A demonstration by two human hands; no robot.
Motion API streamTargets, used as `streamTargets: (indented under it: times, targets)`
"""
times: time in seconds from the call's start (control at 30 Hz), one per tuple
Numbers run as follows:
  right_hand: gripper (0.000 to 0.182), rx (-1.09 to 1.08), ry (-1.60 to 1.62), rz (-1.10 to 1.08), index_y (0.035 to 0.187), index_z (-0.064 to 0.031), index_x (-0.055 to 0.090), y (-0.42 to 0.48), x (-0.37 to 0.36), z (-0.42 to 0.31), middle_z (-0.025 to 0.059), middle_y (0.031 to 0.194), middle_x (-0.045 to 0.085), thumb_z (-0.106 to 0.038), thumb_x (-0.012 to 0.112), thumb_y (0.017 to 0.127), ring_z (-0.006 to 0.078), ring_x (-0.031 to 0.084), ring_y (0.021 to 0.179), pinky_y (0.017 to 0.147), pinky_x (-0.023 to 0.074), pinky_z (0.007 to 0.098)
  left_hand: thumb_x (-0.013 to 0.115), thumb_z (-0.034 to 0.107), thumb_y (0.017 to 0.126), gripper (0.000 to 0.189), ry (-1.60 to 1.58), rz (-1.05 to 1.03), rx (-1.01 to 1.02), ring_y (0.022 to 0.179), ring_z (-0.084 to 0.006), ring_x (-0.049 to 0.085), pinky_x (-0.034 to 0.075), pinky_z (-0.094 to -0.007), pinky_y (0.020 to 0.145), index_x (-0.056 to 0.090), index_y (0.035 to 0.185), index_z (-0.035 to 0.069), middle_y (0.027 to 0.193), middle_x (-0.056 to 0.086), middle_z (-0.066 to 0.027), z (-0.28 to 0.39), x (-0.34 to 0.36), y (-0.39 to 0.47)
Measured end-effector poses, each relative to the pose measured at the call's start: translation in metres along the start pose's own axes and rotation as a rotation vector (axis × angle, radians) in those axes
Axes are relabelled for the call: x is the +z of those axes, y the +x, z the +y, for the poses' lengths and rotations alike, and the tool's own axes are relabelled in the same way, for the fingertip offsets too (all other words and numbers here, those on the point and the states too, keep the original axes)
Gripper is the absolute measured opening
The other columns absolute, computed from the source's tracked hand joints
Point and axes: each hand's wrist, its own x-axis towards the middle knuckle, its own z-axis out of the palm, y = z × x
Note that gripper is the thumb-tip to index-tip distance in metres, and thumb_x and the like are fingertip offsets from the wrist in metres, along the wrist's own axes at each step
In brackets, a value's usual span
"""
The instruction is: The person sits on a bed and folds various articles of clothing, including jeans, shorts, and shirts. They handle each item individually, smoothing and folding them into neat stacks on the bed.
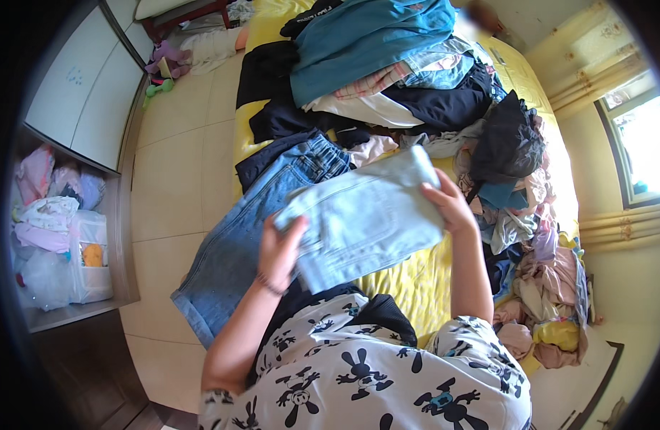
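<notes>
A folded piece of light blue denim [362, 215] is held up in front of me, slightly blurred. My left hand [282, 250] grips its left end, thumb on top. At the right end, my right hand [452, 203] pinches the edge with the fingers behind the cloth. Both hands' far fingers are hidden by the denim. Below and to the left, a pair of darker blue jeans [249, 226] with a gathered elastic waist lies across the bed edge, one leg hanging toward the floor.
A yellow-sheeted bed [416, 285] bears a tall clothes pile with a teal garment [373, 43] on top. A black bag-like item [504, 142] and crumpled clothes [550, 279] line the right side. An open wardrobe compartment [123, 236] holds bags and a clear plastic box [91, 279].
</notes>
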Motion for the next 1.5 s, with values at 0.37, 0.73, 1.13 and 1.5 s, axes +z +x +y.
streamTargets:
  times: [0.37,0.73,1.13,1.5]
  targets:
    - [0.060,-0.279,-1.495,0.656,0.133,-0.0193,0.038,0.021,-0.126,0.095,0.0098,0.137,0.037,-0.039,0.059,0.081,0.0312,0.031,0.128,0.100,0.0263,0.0536,0.070,0.031,0.078,0.077,0.667,-0.257,0.092,0.100,-0.0249,0.056,0.047,-0.0341,0.081,0.024,0.130,-0.003,0.115,0.051,-0.0230,-0.116,0.081,0.066]
    - [0.051,-0.033,-1.551,0.416,0.138,-0.0241,0.031,0.049,-0.072,0.152,0.0060,0.146,0.023,-0.047,0.035,0.092,0.0297,0.017,0.135,0.102,0.0142,0.0598,0.062,0.023,0.083,0.039,1.095,0.722,0.365,0.101,-0.0297,0.056,0.044,-0.0368,0.084,0.051,0.112,-0.001,0.107,0.058,-0.0180,-0.010,-0.202,-0.072]
    - [0.051,-0.664,-0.514,-0.531,0.136,0.0014,0.029,0.005,0.276,0.078,0.0202,0.140,0.030,-0.012,0.047,0.090,0.0294,0.030,0.131,0.106,0.0257,0.0381,0.058,0.056,0.079,0.077,0.257,0.847,-0.344,0.092,-0.0209,0.058,0.046,-0.0314,0.080,0.052,0.111,-0.013,0.102,0.060,-0.0183,-0.087,-0.338,-0.153]
    - [0.055,-0.351,-0.512,-0.622,0.133,0.0006,0.035,-0.015,0.381,0.157,0.0200,0.137,0.035,-0.038,0.037,0.094,0.0326,0.029,0.130,0.108,0.0210,0.0377,0.064,0.016,0.078,0.028,-0.073,0.724,-0.051,0.075,-0.0135,0.057,0.046,-0.0254,0.068,0.056,0.097,-0.005,0.086,0.061,-0.0070,0.050,-0.275,-0.191]
